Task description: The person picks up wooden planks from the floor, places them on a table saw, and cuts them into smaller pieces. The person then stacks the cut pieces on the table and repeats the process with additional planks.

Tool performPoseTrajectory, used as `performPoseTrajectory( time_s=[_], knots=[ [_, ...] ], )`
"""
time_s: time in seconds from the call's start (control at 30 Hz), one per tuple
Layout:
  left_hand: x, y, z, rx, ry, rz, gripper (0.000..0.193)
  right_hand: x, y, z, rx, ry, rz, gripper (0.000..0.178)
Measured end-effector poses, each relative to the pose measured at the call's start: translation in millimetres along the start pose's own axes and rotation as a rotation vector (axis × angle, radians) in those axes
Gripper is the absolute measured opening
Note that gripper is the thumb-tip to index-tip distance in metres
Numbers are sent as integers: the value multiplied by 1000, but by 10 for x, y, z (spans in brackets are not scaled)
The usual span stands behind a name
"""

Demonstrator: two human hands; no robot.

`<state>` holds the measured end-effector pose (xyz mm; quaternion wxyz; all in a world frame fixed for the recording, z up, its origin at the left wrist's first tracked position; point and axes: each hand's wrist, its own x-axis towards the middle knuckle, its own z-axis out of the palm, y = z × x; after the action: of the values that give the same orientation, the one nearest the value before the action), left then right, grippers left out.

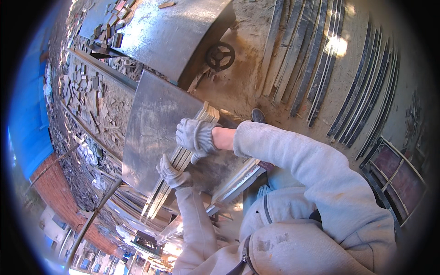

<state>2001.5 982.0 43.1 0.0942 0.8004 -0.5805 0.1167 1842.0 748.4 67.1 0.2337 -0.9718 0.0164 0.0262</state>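
Both my hands wear pale grey work gloves and are on a narrow stack of wooden strips (156,199). The stack lies slantwise across a grey metal tabletop (153,107), and its near-left end sticks out past the table edge. My right hand (197,136) is closed over the upper part of the stack, close to its far end. Lower down, my left hand (173,173) grips the strips from the left side, thumb raised. The undersides of both hands' grips are hidden.
Beyond the tabletop stands a larger metal surface (169,32) with a dark handwheel (220,56). Wood offcuts (94,89) litter the left. Long boards (302,50) lie on the ground at right. A white marked rail (240,182) runs along the table's near side, by my body.
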Motion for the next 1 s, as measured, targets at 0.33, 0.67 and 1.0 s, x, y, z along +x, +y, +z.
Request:
performPoseTrajectory(
  time_s=[0.33,0.67,1.0],
  knots=[
    [-22,-252,102,-108,-171,57,84,266,-138,471,-337,152,80,26],
    [-30,-265,124,-131,-247,-66,88,261,-100,194,-206,29,54,22],
    [154,-326,159,-138,-337,-149,78,355,-69,-1,-259,47,44,22]
  ],
)
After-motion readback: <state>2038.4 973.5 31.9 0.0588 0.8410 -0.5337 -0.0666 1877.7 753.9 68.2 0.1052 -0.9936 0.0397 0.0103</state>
